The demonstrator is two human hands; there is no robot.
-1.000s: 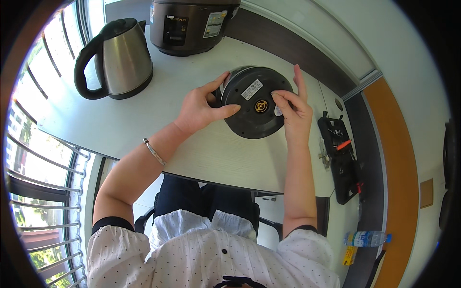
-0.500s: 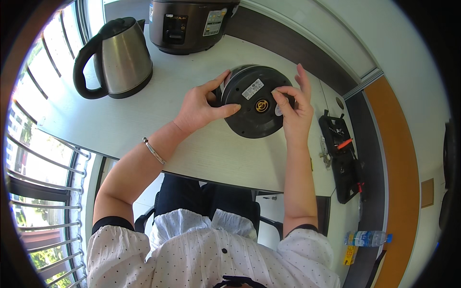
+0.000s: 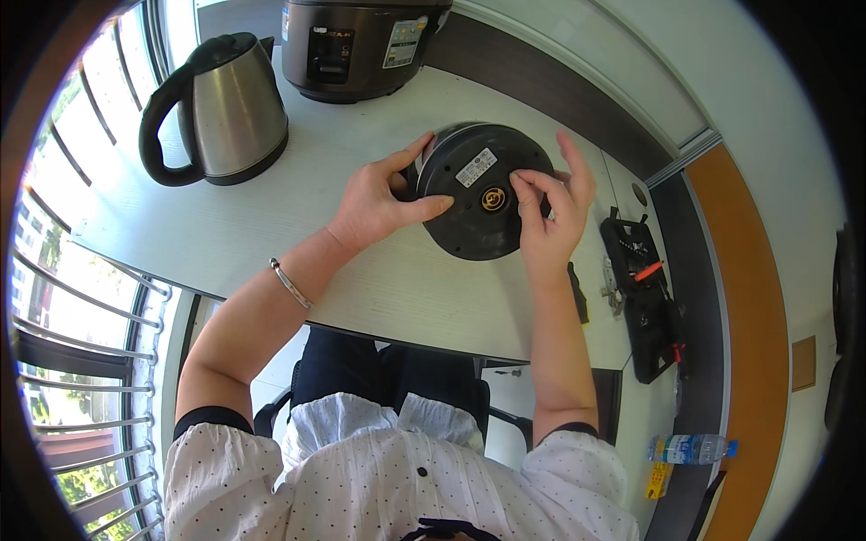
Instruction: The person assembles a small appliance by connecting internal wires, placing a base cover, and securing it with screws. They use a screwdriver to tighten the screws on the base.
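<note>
Black round plastic appliance base is facing us!
Our left hand is clasping its edge; our right hand is pinching over it, on what we cannot tell.

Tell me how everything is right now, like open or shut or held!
Left hand, gripping the base
Right hand, thumb and finger pinched at the base
Base, held, flat face toward the camera
Kettle, upright, lid shut
Cooker, upright, top out of view
Case, open
Bottle, cap on
</note>
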